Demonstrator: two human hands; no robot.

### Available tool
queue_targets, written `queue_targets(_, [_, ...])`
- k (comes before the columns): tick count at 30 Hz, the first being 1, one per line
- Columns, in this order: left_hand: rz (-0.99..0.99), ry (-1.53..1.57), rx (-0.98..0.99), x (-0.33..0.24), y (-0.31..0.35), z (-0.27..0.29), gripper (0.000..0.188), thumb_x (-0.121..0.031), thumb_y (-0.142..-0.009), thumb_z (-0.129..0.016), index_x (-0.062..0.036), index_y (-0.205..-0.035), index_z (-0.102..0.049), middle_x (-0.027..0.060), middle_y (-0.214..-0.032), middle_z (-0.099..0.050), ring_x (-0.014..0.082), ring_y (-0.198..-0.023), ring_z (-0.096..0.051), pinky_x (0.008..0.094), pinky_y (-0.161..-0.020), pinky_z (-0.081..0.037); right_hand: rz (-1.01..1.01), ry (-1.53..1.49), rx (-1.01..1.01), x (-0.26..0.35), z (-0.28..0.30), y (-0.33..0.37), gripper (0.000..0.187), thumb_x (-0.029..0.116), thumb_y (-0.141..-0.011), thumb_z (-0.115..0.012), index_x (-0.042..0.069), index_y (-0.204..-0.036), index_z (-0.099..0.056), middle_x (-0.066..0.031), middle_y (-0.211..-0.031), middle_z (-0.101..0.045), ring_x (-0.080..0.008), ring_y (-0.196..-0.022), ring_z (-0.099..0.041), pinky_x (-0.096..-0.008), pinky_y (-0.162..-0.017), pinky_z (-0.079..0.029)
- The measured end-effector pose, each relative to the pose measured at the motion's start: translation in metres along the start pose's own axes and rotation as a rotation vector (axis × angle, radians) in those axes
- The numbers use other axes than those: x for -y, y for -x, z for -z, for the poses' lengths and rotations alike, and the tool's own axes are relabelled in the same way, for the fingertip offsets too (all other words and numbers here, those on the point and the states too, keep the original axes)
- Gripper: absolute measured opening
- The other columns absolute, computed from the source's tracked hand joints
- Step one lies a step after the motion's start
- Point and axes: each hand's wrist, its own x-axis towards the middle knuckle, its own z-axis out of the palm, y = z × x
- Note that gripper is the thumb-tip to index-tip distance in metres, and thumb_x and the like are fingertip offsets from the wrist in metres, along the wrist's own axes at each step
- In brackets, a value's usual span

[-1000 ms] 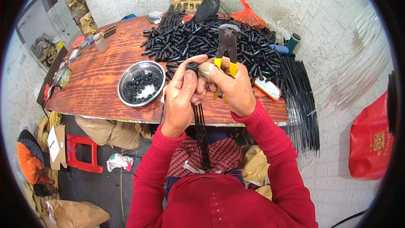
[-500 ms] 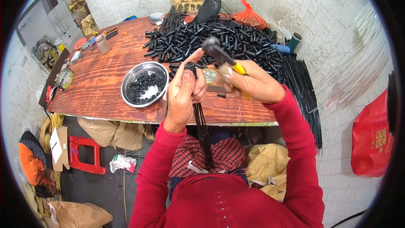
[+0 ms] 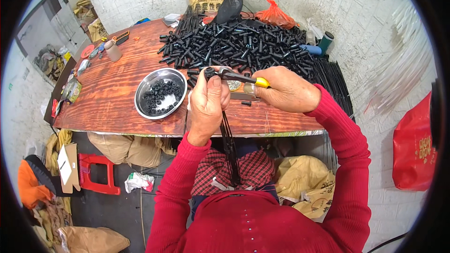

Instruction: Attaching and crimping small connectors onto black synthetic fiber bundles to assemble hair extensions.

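My left hand (image 3: 209, 100) is closed around a short black tubular piece (image 3: 209, 72), its top showing above the fingers. Below the fist a bundle of thin black rods (image 3: 228, 145) hangs toward my lap. My right hand (image 3: 287, 89) grips pliers with yellow-and-black handles (image 3: 260, 82). Their dark metal head (image 3: 228, 74) lies sideways at the black piece's top; whether the jaws bite on it I cannot tell. Left of my hands is a steel bowl (image 3: 140, 104) with small black rings (image 3: 161, 96) in it. A small dish of silvery bits (image 3: 234, 85) sits partly hidden behind the pliers.
A large heap of black tubes (image 3: 243, 44) covers the back of the wooden table (image 3: 108, 98). Long black rods (image 3: 333, 84) lie at its right. A bottle (image 3: 113, 50) stands back left; an orange bag (image 3: 276, 14) lies behind the heap. A red stool (image 3: 96, 175) is on the floor.
The pliers have come down from a raised, tilted position to lie nearly level against the black piece's top. My right hand has turned, and my left forefinger has curled in.
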Motion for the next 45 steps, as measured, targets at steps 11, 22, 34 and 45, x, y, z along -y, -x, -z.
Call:
queue_targets(11, [0.03,-0.012,0.03,-0.006,-0.001,0.007,0.029,-0.024,-0.106,-0.045,-0.0006,-0.124,-0.048,-0.0053,-0.066,-0.039,0.0029,-0.055,-0.03,0.0201,-0.049,-0.027,-0.135,-0.49,0.34,-0.006,0.01,-0.016,0.029,0.026,-0.103,-0.049,-0.001,-0.111,-0.057,-0.0074,-0.086,-0.067,-0.012,-0.073,-0.064,-0.0265,-0.063,-0.054])
queue_targets(22, [-0.018,-0.157,-0.006,-0.006,0.002,0.002,0.029,-0.022,-0.105,-0.047,-0.0001,-0.124,-0.047,-0.0039,-0.066,-0.043,0.0034,-0.054,-0.036,0.0204,-0.048,-0.031,-0.323,-0.463,0.554,0.005,0.037,-0.026,0.028,0.026,-0.103,-0.048,0.0,-0.099,-0.058,-0.0058,-0.081,-0.067,-0.01,-0.068,-0.062,-0.0258,-0.062,-0.052])
queue_targets(34, [-0.019,-0.145,-0.084,0.01,-0.01,0.007,0.03,-0.02,-0.106,-0.041,-0.0006,-0.128,-0.049,-0.0061,-0.066,-0.04,0.0025,-0.053,-0.034,0.0189,-0.048,-0.029,-0.163,0.357,-0.385,-0.009,-0.05,-0.013,0.02,0.019,-0.086,-0.065,0.006,-0.101,-0.06,-0.0206,-0.075,-0.066,-0.0405,-0.069,-0.066,-0.0504,-0.06,-0.05])
queue_targets(45, [0.089,0.121,0.034,-0.007,-0.009,0.012,0.051,-0.041,-0.107,-0.036,0.0021,-0.13,-0.048,-0.0048,-0.067,-0.032,0.0039,-0.053,-0.027,0.0201,-0.047,-0.023,-0.054,0.308,0.043,0.009,0.028,-0.023,0.018,0.021,-0.089,-0.059,0.004,-0.094,-0.062,-0.0173,-0.076,-0.066,-0.0384,-0.076,-0.066,-0.0477,-0.065,-0.049])
